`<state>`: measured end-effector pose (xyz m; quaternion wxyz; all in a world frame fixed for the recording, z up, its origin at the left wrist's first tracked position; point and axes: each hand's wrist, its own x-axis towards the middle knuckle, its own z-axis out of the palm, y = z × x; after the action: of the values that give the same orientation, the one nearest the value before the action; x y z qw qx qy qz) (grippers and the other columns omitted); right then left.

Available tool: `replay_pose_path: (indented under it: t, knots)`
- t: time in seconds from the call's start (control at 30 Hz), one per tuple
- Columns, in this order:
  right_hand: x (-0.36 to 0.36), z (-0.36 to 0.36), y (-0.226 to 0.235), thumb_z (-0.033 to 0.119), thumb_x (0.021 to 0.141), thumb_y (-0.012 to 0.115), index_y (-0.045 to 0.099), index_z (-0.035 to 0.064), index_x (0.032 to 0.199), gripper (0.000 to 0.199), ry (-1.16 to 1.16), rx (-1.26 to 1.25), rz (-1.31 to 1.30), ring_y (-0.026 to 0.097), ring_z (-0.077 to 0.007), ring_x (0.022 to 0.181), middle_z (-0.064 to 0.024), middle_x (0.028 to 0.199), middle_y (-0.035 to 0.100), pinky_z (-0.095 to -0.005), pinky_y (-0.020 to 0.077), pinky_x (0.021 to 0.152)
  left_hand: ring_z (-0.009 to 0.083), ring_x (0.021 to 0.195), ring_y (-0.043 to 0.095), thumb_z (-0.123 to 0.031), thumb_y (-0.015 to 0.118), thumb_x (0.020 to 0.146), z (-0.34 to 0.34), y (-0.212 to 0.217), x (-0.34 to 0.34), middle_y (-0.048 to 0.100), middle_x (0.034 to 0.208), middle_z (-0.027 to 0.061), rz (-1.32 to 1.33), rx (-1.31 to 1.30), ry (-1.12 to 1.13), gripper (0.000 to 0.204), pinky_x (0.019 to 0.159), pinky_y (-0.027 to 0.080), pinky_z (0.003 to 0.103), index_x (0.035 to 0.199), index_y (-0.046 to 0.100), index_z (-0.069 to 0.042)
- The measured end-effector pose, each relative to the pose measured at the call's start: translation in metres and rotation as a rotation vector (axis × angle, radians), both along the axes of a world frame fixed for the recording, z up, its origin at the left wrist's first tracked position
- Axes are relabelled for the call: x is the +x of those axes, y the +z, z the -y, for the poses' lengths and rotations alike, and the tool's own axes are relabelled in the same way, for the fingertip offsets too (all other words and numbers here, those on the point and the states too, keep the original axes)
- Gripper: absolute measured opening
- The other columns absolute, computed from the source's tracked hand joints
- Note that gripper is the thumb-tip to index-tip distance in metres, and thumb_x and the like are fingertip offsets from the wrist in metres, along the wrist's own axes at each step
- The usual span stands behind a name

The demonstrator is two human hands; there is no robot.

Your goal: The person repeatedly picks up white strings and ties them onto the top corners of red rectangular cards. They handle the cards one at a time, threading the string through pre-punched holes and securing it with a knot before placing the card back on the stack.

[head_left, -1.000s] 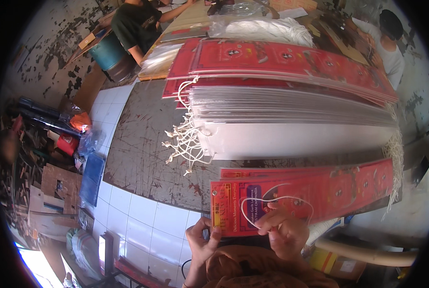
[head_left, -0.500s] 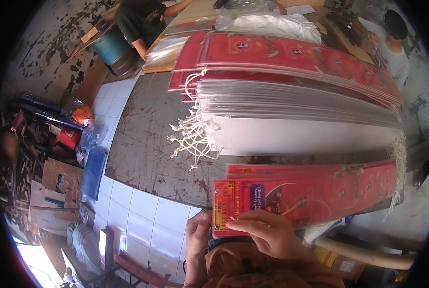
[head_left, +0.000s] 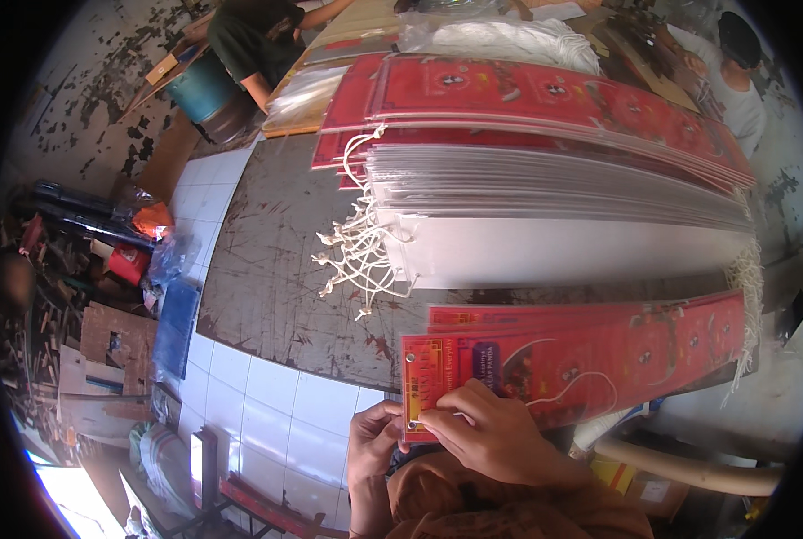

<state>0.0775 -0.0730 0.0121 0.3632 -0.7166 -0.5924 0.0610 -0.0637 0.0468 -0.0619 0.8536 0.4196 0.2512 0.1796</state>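
Note:
A stack of long red printed plastic banners [head_left: 590, 359] lies along the near table edge, with metal eyelets at its left end. My left hand [head_left: 376, 440] pinches the lower left corner of the top banner, thumb and fingers beside the lower eyelet [head_left: 412, 425]. Over the banner, my right hand [head_left: 487, 431] has its fingers closed near that same eyelet, on a thin white cord [head_left: 590, 375]. The cord loops out from under the hand across the print. Its tip is hidden by the fingers.
Beyond lies a thick pile of white-backed sheets [head_left: 554, 251] with knotted cords [head_left: 361, 260]. Red banners [head_left: 545, 90] are stacked behind it on the scratched table [head_left: 266, 260]. Two people [head_left: 256, 40] work at the far side. A blue drum [head_left: 202, 97] stands left.
My right fingers have moved down closer to the lower eyelet, and the cord's loop has shifted to the right. My left thumb has bent in toward the banner's corner.

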Motion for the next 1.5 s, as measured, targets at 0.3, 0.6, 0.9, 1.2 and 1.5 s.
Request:
replay_pose_path:
  t: [0.3, 0.6, 0.9, 1.2, 1.5]
  knots:
    - [0.000, -0.002, 0.010, 0.008, 0.064, 0.061, 0.055, 0.0029, 0.089, 0.026, 0.045, -0.035, 0.120, 0.052, -0.0146, 0.074, -0.0033, 0.082, 0.047, -0.0229, 0.0454, 0.051, 0.0085, 0.052, 0.052, -0.001, 0.058, 0.079, -0.001, -0.004, -0.001, 0.062, 0.072, 0.0092, 0.014, -0.030, -0.002, 0.016, 0.047, 0.042, 0.018, 0.092, 0.060, 0.008]
    - [-0.008, -0.009, 0.006, 0.009, 0.067, 0.059, 0.054, -0.0003, 0.090, 0.025, 0.086, 0.017, 0.169, 0.053, -0.0141, 0.074, -0.0055, 0.082, 0.049, -0.0213, 0.0459, 0.054, 0.0103, 0.053, 0.054, -0.004, 0.061, 0.081, -0.010, -0.009, 0.000, 0.061, 0.071, 0.0101, 0.008, 0.062, -0.031, 0.018, 0.049, 0.044, 0.020, 0.094, 0.060, 0.008]
    - [-0.012, -0.007, 0.004, 0.013, 0.070, 0.058, 0.054, 0.0016, 0.088, 0.021, 0.062, -0.036, 0.236, 0.053, -0.0129, 0.076, -0.0050, 0.080, 0.049, -0.0209, 0.0417, 0.051, 0.0101, 0.056, 0.054, -0.009, 0.063, 0.081, -0.010, -0.007, 0.001, 0.060, 0.071, 0.0090, 0.078, 0.073, -0.091, 0.019, 0.051, 0.045, 0.022, 0.092, 0.059, 0.007]
    - [-0.011, -0.007, 0.001, 0.011, 0.071, 0.059, 0.054, 0.0039, 0.088, 0.019, 0.055, -0.002, 0.183, 0.053, -0.0119, 0.069, -0.0042, 0.078, 0.048, -0.0207, 0.0410, 0.051, 0.0094, 0.060, 0.054, -0.007, 0.066, 0.078, -0.010, -0.004, -0.002, 0.060, 0.073, 0.0080, 0.042, 0.064, -0.072, 0.017, 0.054, 0.044, 0.021, 0.090, 0.059, 0.005]
    - [-0.011, -0.003, -0.001, 0.011, 0.071, 0.058, 0.053, 0.0036, 0.090, 0.021, 0.018, -0.008, 0.205, 0.052, -0.0112, 0.066, -0.0016, 0.074, 0.047, -0.0213, 0.0406, 0.050, 0.0091, 0.061, 0.053, -0.019, 0.062, 0.083, -0.009, -0.011, 0.004, 0.058, 0.071, 0.0051, 0.048, 0.232, -0.003, 0.023, 0.057, 0.044, 0.021, 0.089, 0.051, 0.000]
